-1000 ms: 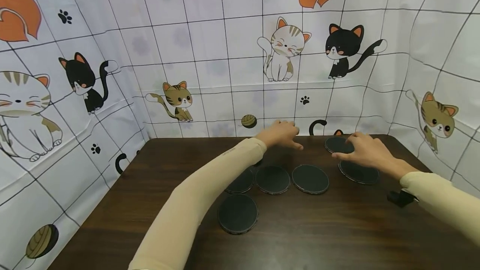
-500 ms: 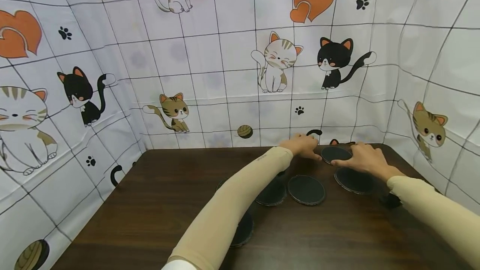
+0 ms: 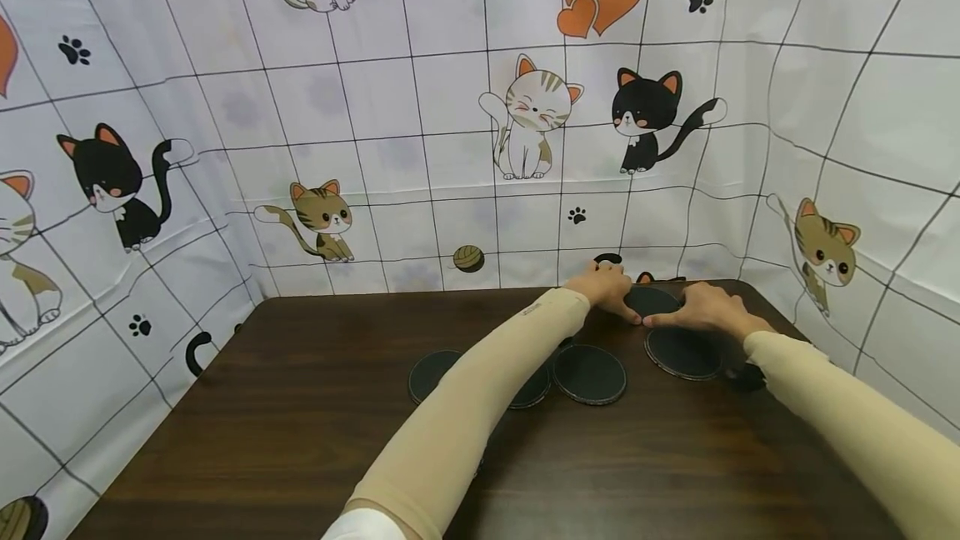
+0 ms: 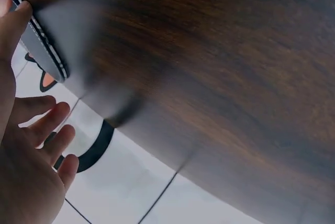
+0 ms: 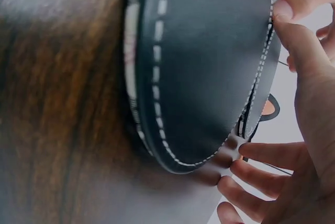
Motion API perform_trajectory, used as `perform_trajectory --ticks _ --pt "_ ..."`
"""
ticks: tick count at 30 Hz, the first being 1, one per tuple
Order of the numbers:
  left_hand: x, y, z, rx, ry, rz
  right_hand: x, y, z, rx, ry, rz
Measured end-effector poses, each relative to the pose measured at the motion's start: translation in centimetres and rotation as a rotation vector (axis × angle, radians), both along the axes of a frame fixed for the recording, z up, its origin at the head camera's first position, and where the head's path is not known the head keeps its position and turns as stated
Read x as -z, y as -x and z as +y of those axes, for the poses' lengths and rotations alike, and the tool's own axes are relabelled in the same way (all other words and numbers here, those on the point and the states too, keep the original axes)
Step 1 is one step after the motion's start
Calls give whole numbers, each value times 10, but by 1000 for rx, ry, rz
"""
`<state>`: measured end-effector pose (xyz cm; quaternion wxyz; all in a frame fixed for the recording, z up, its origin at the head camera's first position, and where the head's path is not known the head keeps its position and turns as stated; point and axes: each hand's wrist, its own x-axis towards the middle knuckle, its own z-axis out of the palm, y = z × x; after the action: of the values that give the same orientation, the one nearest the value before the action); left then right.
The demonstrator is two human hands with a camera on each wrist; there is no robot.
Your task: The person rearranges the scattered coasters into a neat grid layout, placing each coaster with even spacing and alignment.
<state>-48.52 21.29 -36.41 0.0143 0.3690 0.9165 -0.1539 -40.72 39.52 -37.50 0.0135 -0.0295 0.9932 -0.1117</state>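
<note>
At the table's far right lies a round dark coaster (image 3: pixel 651 301) with pale stitching round its rim. My left hand (image 3: pixel 606 288) is at its left side, the thumb right at the near rim and the other fingers loosely bent, as the left wrist view shows. From the right, my right hand (image 3: pixel 705 308) reaches over a nearer coaster (image 3: pixel 684 354) to the same far coaster. In the right wrist view the two thumbs meet at the far coaster's near rim, and the right fingers spread beside its edge.
More dark coasters lie left of these: one whole (image 3: pixel 588 375), another (image 3: pixel 531 390) and a third (image 3: pixel 431 373) partly behind the left sleeve (image 3: pixel 465 407). The brown wooden table (image 3: pixel 300 440) meets a cat-print curtain (image 3: pixel 420 107) at its back and sides.
My left hand has moved right to the far coaster, while the right hand has drawn in toward it until the thumbs meet. The left sleeve now covers the nearest coaster. The head view has shifted.
</note>
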Motion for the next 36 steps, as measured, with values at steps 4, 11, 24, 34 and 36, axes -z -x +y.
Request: perform_trajectory --ticks 4,11,24,34,36 --pt "-1 1 -3 -20 1 -28 2 0 2 -9 -8 16" --pt "4 6 -5 -7 -36 -69 4 6 2 -37 1 19" --pt "11 12 2 -36 -175 -214 12 7 6 -68 -34 147" --pt "4 14 -12 -51 -343 -207 1 15 3 -111 -103 316" --pt "-2 13 -15 -37 -375 -208 -4 16 2 -102 -104 339"
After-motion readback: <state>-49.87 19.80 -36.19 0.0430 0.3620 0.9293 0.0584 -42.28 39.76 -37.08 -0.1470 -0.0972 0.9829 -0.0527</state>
